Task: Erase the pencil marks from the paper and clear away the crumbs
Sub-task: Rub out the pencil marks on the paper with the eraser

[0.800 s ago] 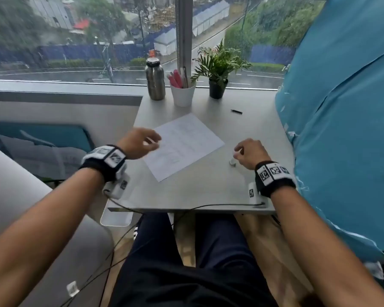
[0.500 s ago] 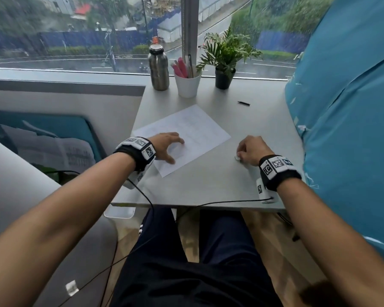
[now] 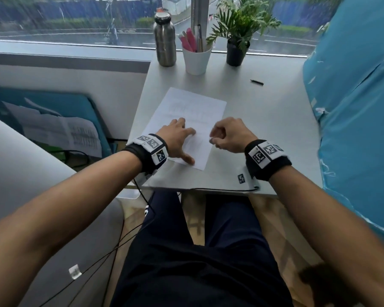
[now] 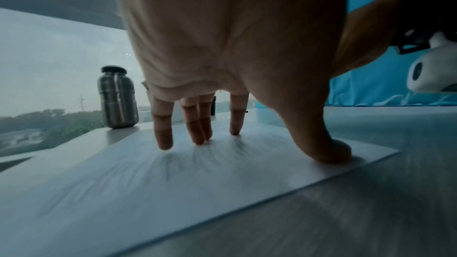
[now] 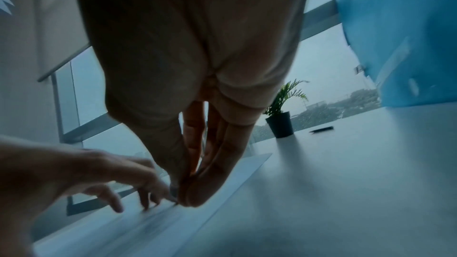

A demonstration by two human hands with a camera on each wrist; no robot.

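Observation:
The white paper (image 3: 186, 107) with faint pencil marks lies lengthwise on the grey table (image 3: 275, 129). My left hand (image 3: 179, 139) presses its near part flat, with spread fingers (image 4: 163, 140) and the thumb near the paper's front corner. My right hand (image 3: 228, 136) hovers at the paper's right edge, its fingertips pinched on a small pale eraser (image 3: 211, 141). In the right wrist view the eraser (image 5: 174, 190) is only a sliver between the fingers, just above the paper (image 5: 148, 222). I cannot make out any crumbs.
At the back of the table stand a steel bottle (image 3: 164, 41), a white cup of pens (image 3: 196, 58) and a potted plant (image 3: 236, 49). A small black object (image 3: 257, 82) lies at the back right. A blue cover (image 3: 353, 107) borders the table's right side.
My left hand came down flat on the paper and turned it lengthwise in front of me. My right hand took the eraser off the table and moved left to the paper's edge.

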